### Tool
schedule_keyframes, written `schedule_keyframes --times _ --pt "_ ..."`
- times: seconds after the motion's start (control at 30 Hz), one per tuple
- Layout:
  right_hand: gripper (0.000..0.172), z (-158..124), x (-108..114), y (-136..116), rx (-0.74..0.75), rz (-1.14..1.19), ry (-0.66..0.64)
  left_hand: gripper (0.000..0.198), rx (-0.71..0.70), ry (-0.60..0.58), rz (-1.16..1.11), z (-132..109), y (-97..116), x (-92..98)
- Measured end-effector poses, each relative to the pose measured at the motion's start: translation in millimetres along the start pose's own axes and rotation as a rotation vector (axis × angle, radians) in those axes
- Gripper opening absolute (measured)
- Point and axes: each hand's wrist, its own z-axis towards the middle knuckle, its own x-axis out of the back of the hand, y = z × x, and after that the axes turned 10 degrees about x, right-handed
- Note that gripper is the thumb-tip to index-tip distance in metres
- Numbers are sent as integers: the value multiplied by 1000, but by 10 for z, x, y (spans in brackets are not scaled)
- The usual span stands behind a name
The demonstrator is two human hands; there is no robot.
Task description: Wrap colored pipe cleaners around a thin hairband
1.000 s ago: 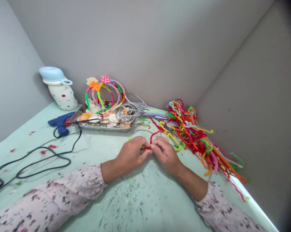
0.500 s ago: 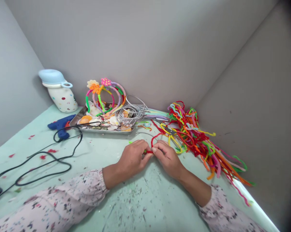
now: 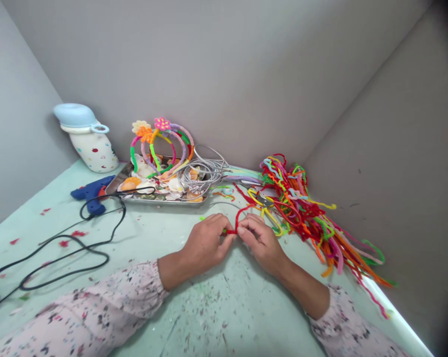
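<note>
My left hand (image 3: 205, 243) and my right hand (image 3: 260, 241) rest on the pale green table (image 3: 209, 307) and meet fingertip to fingertip. Both pinch a red pipe cleaner (image 3: 235, 224), which loops up and back from between my fingers. A bit of green shows at my left fingertips; I cannot tell what it is. Just right of my right hand lies a heap of coloured pipe cleaners (image 3: 305, 213).
A metal tray (image 3: 160, 197) with shells, pipe-cleaner headbands (image 3: 160, 144) and grey wire hoops (image 3: 203, 171) stands behind my hands. A blue glue gun (image 3: 92, 191) with a black cord (image 3: 71, 245) lies at left. A spotted white jug (image 3: 88, 141) sits in the far corner. Grey walls enclose the table.
The red loop has been drawn tighter and stands more upright between my fingers. Both hands stay almost in place.
</note>
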Motion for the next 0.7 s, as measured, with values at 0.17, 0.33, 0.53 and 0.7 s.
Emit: schedule_keyframes --times 0.17,0.33,0.53,0.7 --pt "21 22 -11 -25 0 1 -31 13 -8 0 22 -2 12 3" --pt "20 16 -13 -35 -11 -20 9 14 12 6 -1 1 7 0" --pt "6 -30 -19 13 6 -9 87 9 57 21 -100 21 -31 -22" --pt "7 -28 -19 36 76 -40 94 6 75 14 -173 26 -24 -10"
